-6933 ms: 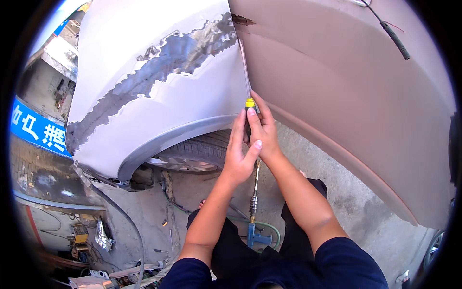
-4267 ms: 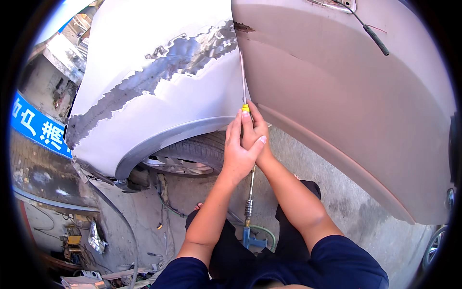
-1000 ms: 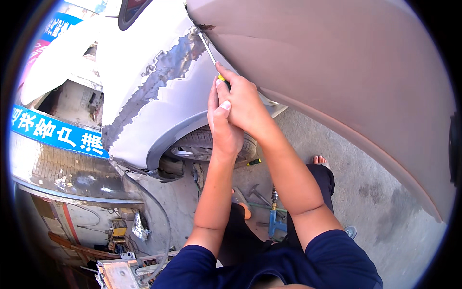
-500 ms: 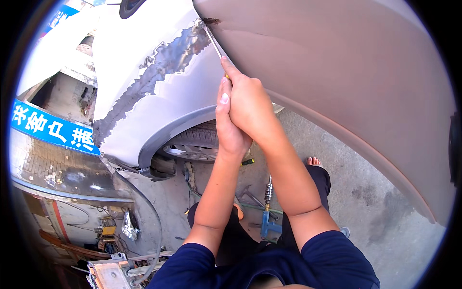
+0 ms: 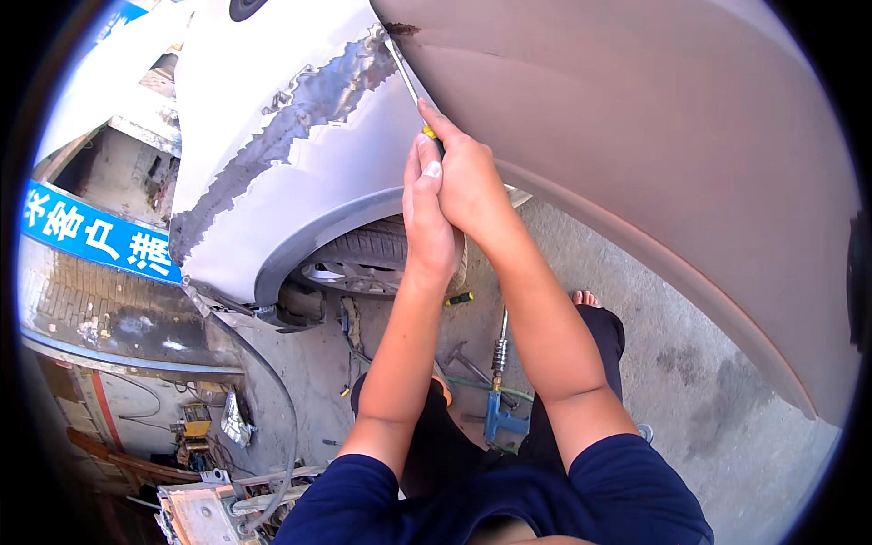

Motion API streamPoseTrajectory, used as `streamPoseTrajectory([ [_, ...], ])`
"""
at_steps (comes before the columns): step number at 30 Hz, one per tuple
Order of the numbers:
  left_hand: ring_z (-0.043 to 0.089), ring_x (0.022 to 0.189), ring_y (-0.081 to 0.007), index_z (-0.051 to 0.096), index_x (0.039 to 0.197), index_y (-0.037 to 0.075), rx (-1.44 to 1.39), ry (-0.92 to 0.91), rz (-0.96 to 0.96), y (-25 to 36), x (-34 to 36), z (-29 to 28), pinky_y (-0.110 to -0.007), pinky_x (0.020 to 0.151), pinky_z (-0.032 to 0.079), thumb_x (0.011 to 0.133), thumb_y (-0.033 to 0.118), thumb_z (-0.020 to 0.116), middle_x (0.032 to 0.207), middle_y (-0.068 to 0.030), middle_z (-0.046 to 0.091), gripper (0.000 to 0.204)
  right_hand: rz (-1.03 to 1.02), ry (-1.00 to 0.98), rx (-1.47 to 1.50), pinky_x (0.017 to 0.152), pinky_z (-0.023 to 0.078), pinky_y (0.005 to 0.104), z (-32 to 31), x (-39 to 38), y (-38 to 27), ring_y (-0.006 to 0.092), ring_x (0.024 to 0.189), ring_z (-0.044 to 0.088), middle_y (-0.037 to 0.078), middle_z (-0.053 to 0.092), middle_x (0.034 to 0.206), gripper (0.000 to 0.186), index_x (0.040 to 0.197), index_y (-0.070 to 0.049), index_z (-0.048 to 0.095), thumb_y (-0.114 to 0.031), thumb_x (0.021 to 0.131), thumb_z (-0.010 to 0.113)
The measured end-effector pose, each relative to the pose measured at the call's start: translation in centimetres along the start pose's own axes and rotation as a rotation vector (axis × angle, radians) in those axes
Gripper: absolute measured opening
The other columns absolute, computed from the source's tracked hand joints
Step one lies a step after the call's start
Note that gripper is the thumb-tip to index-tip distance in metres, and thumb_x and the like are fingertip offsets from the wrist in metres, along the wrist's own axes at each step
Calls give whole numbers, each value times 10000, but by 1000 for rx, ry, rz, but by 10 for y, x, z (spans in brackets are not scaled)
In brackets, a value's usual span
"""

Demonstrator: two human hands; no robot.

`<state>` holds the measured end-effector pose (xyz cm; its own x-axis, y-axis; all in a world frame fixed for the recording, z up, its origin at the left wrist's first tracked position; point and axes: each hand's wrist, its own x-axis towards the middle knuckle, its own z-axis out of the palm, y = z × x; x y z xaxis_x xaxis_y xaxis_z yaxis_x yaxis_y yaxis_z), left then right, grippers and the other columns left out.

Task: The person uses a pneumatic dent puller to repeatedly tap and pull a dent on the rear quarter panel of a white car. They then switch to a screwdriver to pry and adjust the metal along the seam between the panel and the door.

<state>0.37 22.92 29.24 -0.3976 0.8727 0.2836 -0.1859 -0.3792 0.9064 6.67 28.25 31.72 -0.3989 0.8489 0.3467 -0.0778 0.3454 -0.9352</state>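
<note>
Both hands are wrapped round the handle of a screwdriver, whose yellow collar and a bit of dark grip show between the fingers. My right hand lies over the handle, its index finger stretched along toward the metal shaft. From the left, my left hand presses against it, also closed. The shaft slants up and left, its tip at the seam between a silver-white fender and a grey-brown door panel. A jagged strip of bare metal crosses the fender. Rusty damage marks the door edge by the tip.
Below the fender is a wheel. On the concrete floor lie a black-and-yellow handle, a hammer and a blue air tool with a hose. A grey cable and assorted parts are at lower left.
More of the screwdriver's yellow collar shows between my fingers, and my hands have shifted slightly on it. The whole view has moved a little. The tip stays by the seam.
</note>
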Motion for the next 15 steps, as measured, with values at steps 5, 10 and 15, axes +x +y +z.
streamPoseTrajectory([
  [5,424,1324,-251,189,1515,-14,70,51,31,3,1,-3,-376,1081,370,956,365,465,1476,-171,367,730,7,14,59,961,456,364,9,4,4,341,1133,619,254,642,1182,468,1410,-82,490,-203,960,524],
  [10,402,1341,-249,263,1476,-70,502,38,124,18,1,-6,-359,1105,330,963,283,505,1463,-189,389,668,-23,-35,465,877,470,297,27,13,30,165,957,595,118,653,1095,498,1437,-28,447,-217,982,525],
  [15,382,1358,-252,298,1458,-88,689,46,178,23,0,-23,-346,1126,294,969,239,527,1458,-201,401,632,-111,25,549,803,466,246,53,17,40,93,870,535,45,616,1019,526,1465,-13,397,-217,995,518],
])
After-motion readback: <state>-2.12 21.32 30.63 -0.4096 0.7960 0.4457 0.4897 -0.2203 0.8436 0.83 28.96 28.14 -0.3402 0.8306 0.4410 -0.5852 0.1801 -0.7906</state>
